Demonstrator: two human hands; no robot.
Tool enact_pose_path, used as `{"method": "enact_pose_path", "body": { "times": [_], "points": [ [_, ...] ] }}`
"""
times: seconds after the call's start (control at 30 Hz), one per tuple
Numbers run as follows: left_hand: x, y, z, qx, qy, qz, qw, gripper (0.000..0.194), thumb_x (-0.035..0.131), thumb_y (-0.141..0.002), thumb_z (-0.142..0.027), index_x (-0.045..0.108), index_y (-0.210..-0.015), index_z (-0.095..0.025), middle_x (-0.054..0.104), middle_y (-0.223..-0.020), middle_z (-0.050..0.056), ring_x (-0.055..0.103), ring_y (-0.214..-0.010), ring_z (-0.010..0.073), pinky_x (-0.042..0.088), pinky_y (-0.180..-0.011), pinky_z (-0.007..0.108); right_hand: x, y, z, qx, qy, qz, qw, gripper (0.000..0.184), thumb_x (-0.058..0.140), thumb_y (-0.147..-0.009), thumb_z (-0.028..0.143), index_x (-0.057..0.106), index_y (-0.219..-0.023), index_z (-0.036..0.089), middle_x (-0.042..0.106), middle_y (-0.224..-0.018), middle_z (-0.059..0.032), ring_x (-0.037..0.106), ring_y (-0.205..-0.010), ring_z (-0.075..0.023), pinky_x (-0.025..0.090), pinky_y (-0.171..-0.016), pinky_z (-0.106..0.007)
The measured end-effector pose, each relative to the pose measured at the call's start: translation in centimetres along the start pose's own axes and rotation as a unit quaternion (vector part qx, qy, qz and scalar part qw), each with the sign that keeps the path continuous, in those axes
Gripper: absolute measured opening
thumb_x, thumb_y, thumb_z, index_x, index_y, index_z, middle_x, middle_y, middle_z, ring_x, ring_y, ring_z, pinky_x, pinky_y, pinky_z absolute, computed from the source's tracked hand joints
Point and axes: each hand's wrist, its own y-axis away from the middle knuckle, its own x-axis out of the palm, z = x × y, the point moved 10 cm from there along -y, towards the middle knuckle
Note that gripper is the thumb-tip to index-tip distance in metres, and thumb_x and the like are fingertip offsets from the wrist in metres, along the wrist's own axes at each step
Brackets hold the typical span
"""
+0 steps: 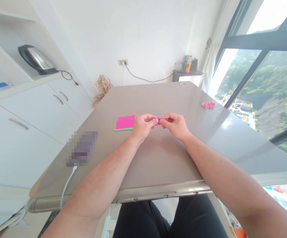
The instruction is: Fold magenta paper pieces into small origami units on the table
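Note:
Between my two hands, over the middle of the table, is a small folded piece of bright pink paper. The fingers and thumb of my left hand pinch its left end. My right hand pinches the right end, its thumb pressed close to the left one. Most of the folded paper is hidden by my fingers. Just left of my left hand lies a stack of square paper, pink on top with a green edge showing at the front.
Several pink folded paper pieces lie at the table's right side. A blurred, phone-like dark object with a white cable lies at left. Windows border the right; a kettle stands on the left shelf.

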Motion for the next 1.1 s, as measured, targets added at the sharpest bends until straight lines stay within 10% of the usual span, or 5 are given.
{"method": "enact_pose_path", "body": {
  "times": [1.1],
  "points": [
    [0.52, 0.04, -0.36, 0.034, -0.007, 0.009, 0.999, 0.015, 0.066, -0.082, -0.030, 0.064, -0.073, -0.018, 0.070, -0.071, 0.002, 0.064, -0.070, 0.0139, 0.049, -0.067, 0.028, -0.33, 0.22, 0.21, -0.008, 0.038, -0.014, 0.999, 0.015, 0.071, -0.074, 0.034, 0.071, -0.071, 0.019, 0.066, -0.064, -0.0013, 0.053, -0.061, -0.0136, 0.040, -0.056, -0.028]
  ]
}}
